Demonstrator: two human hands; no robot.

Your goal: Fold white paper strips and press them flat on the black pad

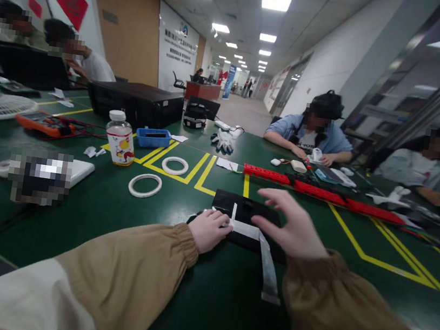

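A flat black object (246, 212) lies on the green table (114, 216) in front of me, with grey-white tape strips across it. One strip (268, 273) runs off its near edge toward me. My left hand (208, 230) is curled and presses down on the tape at the object's left end. Over the object's right part hovers my right hand (291, 227), fingers spread, touching or just above its top. Both arms wear tan sleeves.
Two white tape rings (144, 185) (174, 165), a bottle (120, 138), a blue tray (153, 137), white gloves (223, 140) and red power strips (322, 193) lie further back. A black case (136, 101) stands behind. Several people sit around the table.
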